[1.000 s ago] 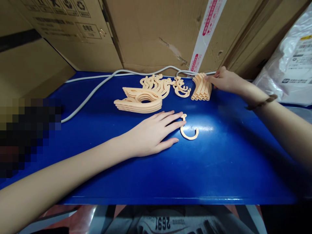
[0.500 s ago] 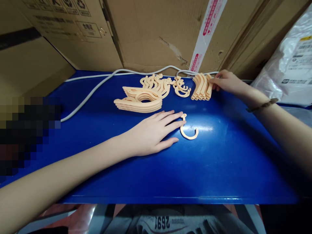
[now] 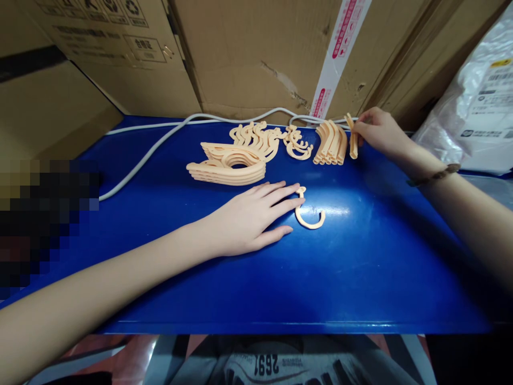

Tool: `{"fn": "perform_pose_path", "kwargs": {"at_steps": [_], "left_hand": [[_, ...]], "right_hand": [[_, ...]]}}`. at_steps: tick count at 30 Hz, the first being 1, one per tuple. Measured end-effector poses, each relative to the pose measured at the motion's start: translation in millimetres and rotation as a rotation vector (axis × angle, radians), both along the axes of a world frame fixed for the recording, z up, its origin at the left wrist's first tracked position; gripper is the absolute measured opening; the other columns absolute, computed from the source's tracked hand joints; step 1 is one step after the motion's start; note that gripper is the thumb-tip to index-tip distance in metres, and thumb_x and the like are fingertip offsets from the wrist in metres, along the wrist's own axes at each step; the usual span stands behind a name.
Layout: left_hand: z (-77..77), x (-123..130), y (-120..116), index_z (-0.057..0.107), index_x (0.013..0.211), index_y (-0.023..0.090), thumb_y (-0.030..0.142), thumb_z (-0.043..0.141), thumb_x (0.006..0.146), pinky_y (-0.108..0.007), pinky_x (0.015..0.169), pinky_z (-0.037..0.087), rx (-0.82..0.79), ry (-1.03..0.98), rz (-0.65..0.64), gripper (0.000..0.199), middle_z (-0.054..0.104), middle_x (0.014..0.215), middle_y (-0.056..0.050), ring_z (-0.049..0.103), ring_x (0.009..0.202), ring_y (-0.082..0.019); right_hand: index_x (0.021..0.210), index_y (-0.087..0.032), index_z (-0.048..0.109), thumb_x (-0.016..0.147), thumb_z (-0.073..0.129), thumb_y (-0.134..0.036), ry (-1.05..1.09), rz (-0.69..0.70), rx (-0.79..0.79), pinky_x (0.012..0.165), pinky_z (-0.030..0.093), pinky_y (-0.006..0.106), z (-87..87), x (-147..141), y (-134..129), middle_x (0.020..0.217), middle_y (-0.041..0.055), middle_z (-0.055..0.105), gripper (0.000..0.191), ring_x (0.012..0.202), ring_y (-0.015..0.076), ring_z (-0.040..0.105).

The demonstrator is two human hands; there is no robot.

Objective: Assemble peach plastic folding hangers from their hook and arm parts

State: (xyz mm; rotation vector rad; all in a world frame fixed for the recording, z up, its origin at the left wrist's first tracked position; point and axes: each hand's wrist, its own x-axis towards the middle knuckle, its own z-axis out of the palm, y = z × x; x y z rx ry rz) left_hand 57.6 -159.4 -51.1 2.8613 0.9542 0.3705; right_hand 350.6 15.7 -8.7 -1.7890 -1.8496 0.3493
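Observation:
My left hand (image 3: pixel 260 219) lies flat on the blue table, fingers spread, its fingertips touching a beige hook (image 3: pixel 310 222). At the back right my right hand (image 3: pixel 372 128) pinches a thin beige curved piece (image 3: pixel 353 140), held upright just right of a row of similar curved pieces (image 3: pixel 330 142). Left of that row is a small pile of beige hooks (image 3: pixel 298 144). Wavy beige pieces (image 3: pixel 256 136) lie farther left, beside a stack of larger beige arm-shaped pieces (image 3: pixel 226 172) behind my left hand.
The blue table (image 3: pixel 340 283) is backed by cardboard boxes (image 3: pixel 248 59). A white cable (image 3: pixel 150 149) runs along the back and bends forward at the left. A plastic-wrapped package (image 3: pixel 476 112) stands at the back right.
My right hand has moved slightly right, taking one curved piece away from the row. My left hand and the hook have stayed in place.

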Motion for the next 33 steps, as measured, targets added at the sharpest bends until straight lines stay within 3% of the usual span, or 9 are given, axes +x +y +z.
{"fn": "perform_pose_path", "kwargs": {"at_steps": [5, 8, 11, 14, 17, 22, 26, 33], "left_hand": [[-0.2, -1, 0, 0.047, 0.143, 0.016, 0.038, 0.043, 0.101, -0.049, 0.116, 0.035, 0.017, -0.015, -0.016, 0.047, 0.041, 0.155, -0.01, 0.039, 0.142, -0.03], [2.1, 0, -1, 0.052, 0.138, 0.016, 0.037, 0.043, 0.101, -0.047, 0.116, 0.036, 0.028, -0.023, -0.067, 0.043, 0.045, 0.152, -0.008, 0.042, 0.14, -0.027], [5.6, 1, -3, 0.059, 0.127, 0.015, 0.052, 0.048, 0.097, -0.05, 0.116, 0.035, 0.062, -0.039, -0.066, 0.049, 0.053, 0.145, -0.009, 0.043, 0.138, -0.031], [7.6, 0, -4, 0.061, 0.12, 0.011, 0.066, 0.051, 0.09, -0.053, 0.115, 0.034, 0.123, -0.06, -0.026, 0.063, 0.059, 0.138, -0.013, 0.043, 0.137, -0.035], [7.3, 0, -4, 0.062, 0.117, 0.01, 0.062, 0.055, 0.09, -0.054, 0.114, 0.036, 0.187, -0.06, -0.016, 0.059, 0.059, 0.136, -0.015, 0.045, 0.136, -0.036], [4.0, 3, -1, 0.067, 0.103, 0.015, 0.028, 0.051, 0.099, -0.041, 0.105, 0.047, 0.282, -0.068, -0.129, 0.021, 0.064, 0.13, -0.011, 0.054, 0.128, -0.028], [1.6, 7, -2, 0.064, 0.103, 0.009, 0.02, 0.046, 0.101, -0.037, 0.098, 0.05, 0.388, -0.056, -0.149, 0.021, 0.069, 0.113, -0.013, 0.061, 0.114, -0.025], [4.2, 7, -5, 0.06, 0.104, 0.01, 0.016, 0.04, 0.101, -0.034, 0.081, 0.05, 0.414, 0.034, -0.128, 0.021, 0.068, 0.1, -0.012, 0.062, 0.094, -0.023]], "right_hand": [[0.106, 0.0, 0.058, 0.088, 0.051, -0.016, 0.092, 0.042, 0.048, 0.057, 0.039, 0.025, 8.8, -6, -24, 0.075, 0.0108, 0.069, 0.025, 0.056, 0.0062, 0.056], [0.094, -0.013, 0.055, 0.086, 0.055, -0.014, 0.117, 0.22, 0.015, 0.052, 0.038, 0.025, 11.7, -14, -55, 0.059, 0.0015, 0.062, 0.008, 0.05, 0.0088, 0.053], [0.089, -0.02, 0.05, 0.082, 0.059, -0.016, -0.011, 0.441, -0.027, 0.053, 0.038, 0.025, 9.3, -24, -86, 0.063, 0.0003, 0.063, 0.012, 0.053, 0.0107, 0.052], [0.09, -0.021, 0.049, 0.082, 0.057, -0.023, -0.224, 0.529, -0.016, 0.054, 0.036, 0.026, 2.8, -33, -108, 0.063, -0.0016, 0.063, 0.011, 0.053, 0.013, 0.052], [0.092, -0.021, 0.051, 0.083, 0.055, -0.027, -0.36, 0.508, -0.035, 0.055, 0.035, 0.026, -2.5, -40, -122, 0.068, -0.0012, 0.067, 0.011, 0.055, 0.0148, 0.056], [0.09, -0.022, 0.053, 0.084, 0.054, -0.03, -0.439, 0.438, -0.065, 0.056, 0.033, 0.026, -2.8, -50, -138, 0.072, -0.001, 0.07, 0.009, 0.056, 0.0152, 0.059], [0.091, -0.022, 0.054, 0.084, 0.055, -0.03, -0.447, 0.408, -0.068, 0.054, 0.031, 0.026, -3.8, -54, -143, 0.071, -0.001, 0.069, 0.011, 0.055, 0.015, 0.058], [0.094, -0.022, 0.058, 0.087, 0.055, -0.034, -0.442, 0.462, 0.044, 0.05, 0.028, 0.025, -12.9, -50, -143, 0.062, -0.0034, 0.066, 0.014, 0.048, 0.0142, 0.055]]}}
